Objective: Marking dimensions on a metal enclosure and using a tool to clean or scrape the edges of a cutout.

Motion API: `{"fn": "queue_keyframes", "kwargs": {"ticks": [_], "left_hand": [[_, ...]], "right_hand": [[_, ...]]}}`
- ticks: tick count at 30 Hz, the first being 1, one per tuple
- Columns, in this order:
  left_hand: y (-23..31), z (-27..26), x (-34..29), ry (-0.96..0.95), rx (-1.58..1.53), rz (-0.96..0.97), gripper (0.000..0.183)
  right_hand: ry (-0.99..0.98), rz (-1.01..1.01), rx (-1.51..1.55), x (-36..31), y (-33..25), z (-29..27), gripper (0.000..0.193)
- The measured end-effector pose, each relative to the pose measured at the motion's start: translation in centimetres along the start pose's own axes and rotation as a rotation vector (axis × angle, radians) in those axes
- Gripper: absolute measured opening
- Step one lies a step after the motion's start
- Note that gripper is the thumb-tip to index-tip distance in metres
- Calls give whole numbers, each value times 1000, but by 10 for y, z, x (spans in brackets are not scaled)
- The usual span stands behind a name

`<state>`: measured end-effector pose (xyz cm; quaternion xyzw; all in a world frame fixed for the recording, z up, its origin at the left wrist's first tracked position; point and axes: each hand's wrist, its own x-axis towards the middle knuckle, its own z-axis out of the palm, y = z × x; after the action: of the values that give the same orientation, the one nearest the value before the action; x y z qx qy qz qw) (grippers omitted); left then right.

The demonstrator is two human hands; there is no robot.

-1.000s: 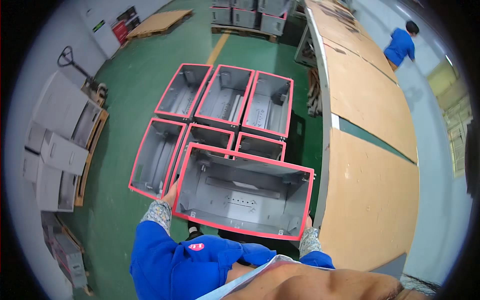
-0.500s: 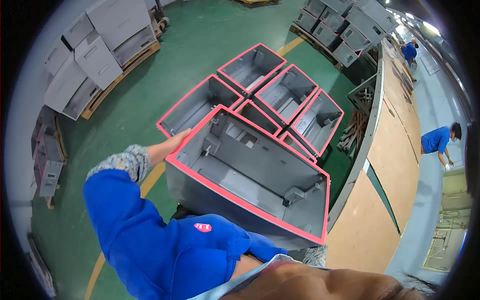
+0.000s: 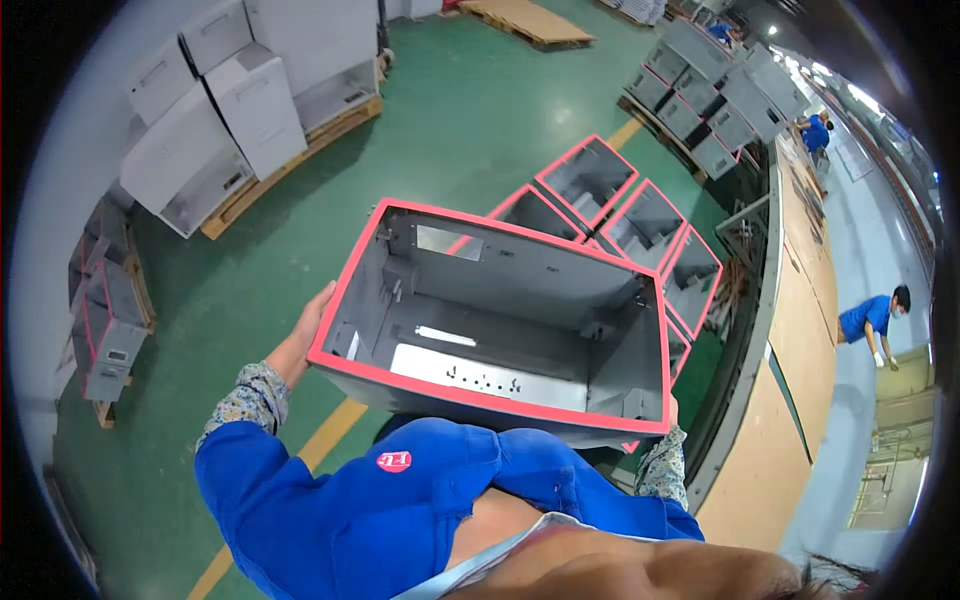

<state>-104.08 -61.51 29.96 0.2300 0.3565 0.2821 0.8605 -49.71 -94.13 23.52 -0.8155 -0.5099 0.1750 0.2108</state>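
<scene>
Held up against my body is a large grey metal cabinet box (image 3: pixel 510 345), its open side up and its rim lined with a pink-red strip. A rectangular cutout shows in its far wall, and a bright plate with small holes lies at its bottom. My left hand (image 3: pixel 310 335) is closed on the box's left side, fingers partly behind it. Only a sliver of my right hand (image 3: pixel 674 408) shows at the near right corner, its fingers hidden by the box. Several similar pink-rimmed boxes (image 3: pixel 640 228) stand on the floor beyond it.
A long wooden-topped bench (image 3: pixel 770 410) runs along the right. Grey cabinets on a pallet (image 3: pixel 290 160) stand at the far left, with more stacked boxes (image 3: pixel 700 85) at the far right. A flat pallet (image 3: pixel 525 20) lies at the back. A co-worker (image 3: pixel 868 318) stands beyond the bench.
The box has levelled out and turned a little, showing its bottom plate. My view has shifted, and the floor boxes now appear farther right, partly behind the held box.
</scene>
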Motion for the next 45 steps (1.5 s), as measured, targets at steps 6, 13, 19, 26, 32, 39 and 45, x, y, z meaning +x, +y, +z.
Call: {"fn": "queue_keyframes", "kwargs": {"ticks": [6,13,19,26,32,39,45], "left_hand": [[91,-71,-26,146,51,95,50],[196,-132,24,168,160,244,48],[273,-163,64,83,123,276,47],[373,-190,182,177,214,223,49],[460,-156,291,4,331,92,51],[487,-101,428,-176,442,-43,53],[525,-7,595,-223,544,-65,50]], "right_hand": [[11,-153,-131,76,-112,50,18],[63,-126,48,232,-132,160,18],[-2,-34,317,325,-201,192,21],[235,-225,262,409,-266,213,25],[297,20,48,426,-268,201,19],[399,221,248,433,-251,191,20],[426,451,587,502,-215,145,21]]}}
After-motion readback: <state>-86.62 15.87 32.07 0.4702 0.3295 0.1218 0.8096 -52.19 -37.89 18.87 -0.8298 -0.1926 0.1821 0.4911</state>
